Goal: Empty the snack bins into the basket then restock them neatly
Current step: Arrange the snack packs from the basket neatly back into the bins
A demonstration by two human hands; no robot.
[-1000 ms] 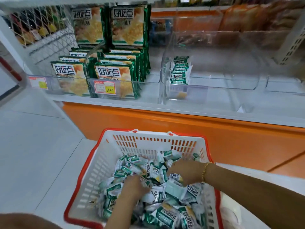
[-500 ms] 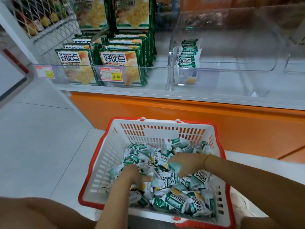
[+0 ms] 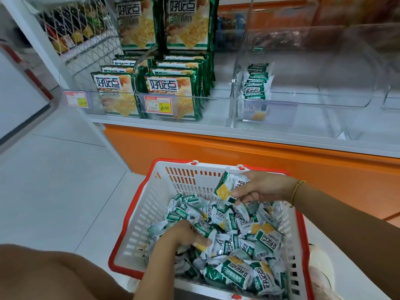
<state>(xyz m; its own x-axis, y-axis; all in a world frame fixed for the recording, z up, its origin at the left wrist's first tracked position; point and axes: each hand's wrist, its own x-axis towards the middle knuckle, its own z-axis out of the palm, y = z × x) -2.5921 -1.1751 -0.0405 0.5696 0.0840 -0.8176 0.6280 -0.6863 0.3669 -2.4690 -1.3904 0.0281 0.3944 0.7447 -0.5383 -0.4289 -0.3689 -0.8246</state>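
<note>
A white basket with a red rim [image 3: 142, 215] stands on the floor below the shelf, holding a loose heap of small green-and-white snack packets [image 3: 236, 239]. My right hand [image 3: 263, 187] is raised over the basket's far side and pinches one snack packet [image 3: 229, 187] clear of the heap. My left hand [image 3: 184, 236] is down in the heap, its fingers curled among the packets. On the shelf, a clear plastic bin [image 3: 307, 102] holds a neat upright row of the same packets [image 3: 255, 83] at its left side.
Large green cracker bags [image 3: 171, 87] fill the two clear bins at the left, with a price tag [image 3: 159, 105] in front. An orange panel [image 3: 238, 156] runs under the white shelf. White floor tiles [image 3: 54, 180] spread to the left.
My right hand has lifted out of the heap with one packet and risen toward the basket's far rim. My left hand stays buried in the packets.
</note>
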